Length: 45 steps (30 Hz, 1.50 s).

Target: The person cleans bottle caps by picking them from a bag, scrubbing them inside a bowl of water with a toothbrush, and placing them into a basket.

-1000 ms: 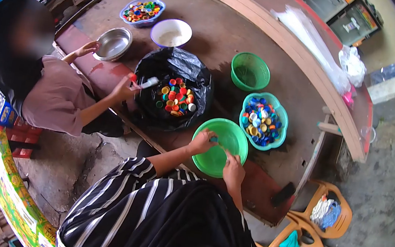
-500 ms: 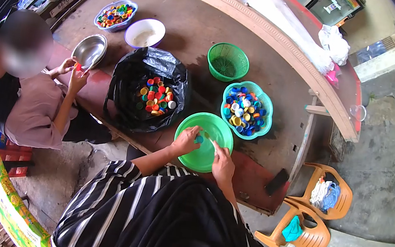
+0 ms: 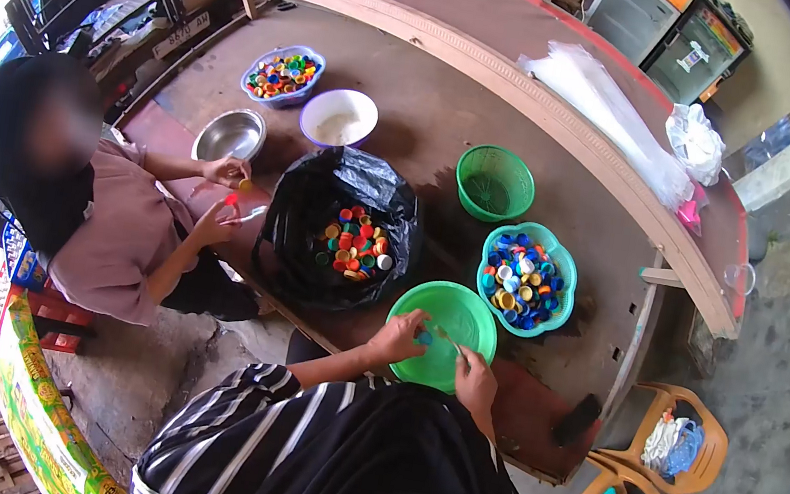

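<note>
My left hand (image 3: pixel 398 336) is closed on a blue-green bottle cap (image 3: pixel 425 338), held over the green basin (image 3: pixel 453 303). Above the basin's right side, my right hand (image 3: pixel 476 382) grips a thin, knife-like tool (image 3: pixel 453 342) whose tip points toward the cap. A small gap seems to lie between tip and cap. Right behind the basin stands a turquoise scalloped bowl (image 3: pixel 562 313) full of mostly blue, white and yellow caps. To the left, a black plastic bag (image 3: pixel 289 222) lies opened around a pile of red, yellow and green caps.
Farther back are a green basket (image 3: pixel 500 157), a white bowl (image 3: pixel 344 103), a steel bowl (image 3: pixel 231 135) and a lilac bowl of caps (image 3: pixel 258 86). A co-worker (image 3: pixel 118 238) handles caps at left. A dark phone-like object (image 3: pixel 578 420) lies by the table's right edge; orange chairs (image 3: pixel 706 442) stand beyond.
The view has shifted, so everything sits lower and further right. The co-worker's hands have moved away from the steel bowl and further apart. My hands keep the cap and the tool over the basin.
</note>
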{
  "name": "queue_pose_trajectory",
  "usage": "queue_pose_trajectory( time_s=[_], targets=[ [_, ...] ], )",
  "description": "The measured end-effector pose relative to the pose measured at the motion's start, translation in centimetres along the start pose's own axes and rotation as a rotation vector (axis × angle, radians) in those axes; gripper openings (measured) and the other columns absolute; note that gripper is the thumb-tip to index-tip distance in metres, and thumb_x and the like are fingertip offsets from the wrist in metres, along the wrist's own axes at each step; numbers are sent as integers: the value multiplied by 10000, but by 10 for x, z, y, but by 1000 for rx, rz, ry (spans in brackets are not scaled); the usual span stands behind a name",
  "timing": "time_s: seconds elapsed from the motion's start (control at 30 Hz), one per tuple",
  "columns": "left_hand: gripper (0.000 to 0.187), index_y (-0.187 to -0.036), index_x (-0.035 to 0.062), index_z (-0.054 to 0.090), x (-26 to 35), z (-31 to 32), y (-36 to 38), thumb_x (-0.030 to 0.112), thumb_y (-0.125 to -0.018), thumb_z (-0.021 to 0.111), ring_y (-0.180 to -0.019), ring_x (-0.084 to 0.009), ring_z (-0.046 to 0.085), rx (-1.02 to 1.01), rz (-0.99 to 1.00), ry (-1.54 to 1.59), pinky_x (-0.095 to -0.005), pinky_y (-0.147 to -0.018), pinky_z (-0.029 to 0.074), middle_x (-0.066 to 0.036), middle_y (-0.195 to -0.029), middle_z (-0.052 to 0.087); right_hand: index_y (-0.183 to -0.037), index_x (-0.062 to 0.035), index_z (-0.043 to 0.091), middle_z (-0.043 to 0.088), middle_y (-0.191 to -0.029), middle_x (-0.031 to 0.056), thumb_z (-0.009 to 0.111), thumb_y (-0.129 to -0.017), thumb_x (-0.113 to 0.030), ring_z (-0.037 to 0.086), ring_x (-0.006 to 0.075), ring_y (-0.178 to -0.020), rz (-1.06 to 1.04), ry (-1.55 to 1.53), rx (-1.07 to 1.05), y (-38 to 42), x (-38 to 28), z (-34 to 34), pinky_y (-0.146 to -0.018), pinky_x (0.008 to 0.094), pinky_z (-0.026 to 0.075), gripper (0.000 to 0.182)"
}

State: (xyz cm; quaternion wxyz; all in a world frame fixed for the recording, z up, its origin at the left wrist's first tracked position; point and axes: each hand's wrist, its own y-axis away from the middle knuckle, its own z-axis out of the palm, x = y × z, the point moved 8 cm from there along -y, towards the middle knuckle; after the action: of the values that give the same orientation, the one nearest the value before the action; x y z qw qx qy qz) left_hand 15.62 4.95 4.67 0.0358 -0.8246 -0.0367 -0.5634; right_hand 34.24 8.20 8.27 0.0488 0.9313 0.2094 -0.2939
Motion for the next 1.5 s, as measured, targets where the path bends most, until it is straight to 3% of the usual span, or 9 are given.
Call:
queue_pose_trajectory(
  time_s=[0.17, 0.27, 0.4, 0.87, 1.0, 1.23, 1.27, 1.43, 1.5],
  targets=[
    [553, -1134, -16, 524, 4, -3, -3, 122, -659, 772, -830, -235, 669, -7, 15, -77, -339, -755, 545, -133, -894, 659, -930, -116, 657, 675, -901, 68, 592, -904, -297, 650, 309, -765, -1, -84, -173, -10, -6, 9, -648, 397, 507, 194],
    [559, -1133, -15, 521, 10, -3, -5, 115, -650, 771, -830, -252, 668, -9, 5, -13, -347, -753, 544, -146, -896, 658, -909, -103, 645, 673, -905, 77, 584, -909, -301, 651, 311, -764, -65, 86, -57, -24, 9, -7, -640, 388, 506, 207],
    [565, -1127, -21, 515, 12, -5, -8, 107, -637, 765, -838, -282, 666, -16, 25, -37, -363, -754, 543, -170, -900, 655, -905, -101, 658, 654, -844, 79, 617, -883, -295, 634, 300, -776, -43, -250, -99, -22, -16, -15, -654, 405, 492, 200],
    [572, -1146, -22, 499, 21, -9, -6, 91, -640, 742, -834, -299, 652, -8, 79, -47, -374, -757, 535, -175, -901, 643, -902, -79, 675, 653, -863, 92, 679, -832, -242, 633, 274, -804, -110, 1, -86, -23, 7, -7, -691, 364, 484, 177],
    [573, -1149, -19, 501, 21, -11, -5, 94, -641, 742, -838, -303, 652, -14, 73, -76, -380, -761, 535, -181, -912, 647, -917, -41, 683, 656, -865, 110, 651, -869, -239, 639, 259, -795, -118, -335, -270, -20, -13, 1, -696, 338, 478, 206],
    [573, -1147, -14, 504, 19, -13, -2, 101, -640, 745, -855, -316, 659, -10, 51, -100, -382, -777, 536, -184, -907, 655, -989, -18, 662, 631, -836, 110, 604, -914, -218, 624, 180, -641, 14, -421, -247, -23, 9, 9, -626, 303, 482, 221],
    [572, -1145, -14, 507, 22, -14, -2, 105, -640, 748, -858, -315, 661, -21, 36, -117, -382, -780, 537, -184, -903, 657, -974, -47, 657, 641, -887, 122, 614, -900, -233, 644, 265, -743, 100, -560, -391, -18, 3, 15, -647, 347, 486, 204],
    [560, -1142, 6, 524, 23, -14, -4, 104, -645, 762, -820, -271, 664, 7, 64, -94, -359, -748, 540, -148, -878, 652, -982, -5, 655, 630, -837, 67, 606, -914, -200, 600, 155, -670, -61, -185, -188, -26, 10, 9, -596, 284, 474, 212],
    [553, -1138, 11, 527, 14, -13, -8, 99, -647, 767, -803, -250, 664, 31, 67, -102, -344, -732, 542, -132, -873, 649, -975, -20, 662, 634, -848, 86, 606, -912, -224, 610, 193, -678, -45, -367, -284, -27, 7, 14, -608, 310, 474, 221]
  ],
)
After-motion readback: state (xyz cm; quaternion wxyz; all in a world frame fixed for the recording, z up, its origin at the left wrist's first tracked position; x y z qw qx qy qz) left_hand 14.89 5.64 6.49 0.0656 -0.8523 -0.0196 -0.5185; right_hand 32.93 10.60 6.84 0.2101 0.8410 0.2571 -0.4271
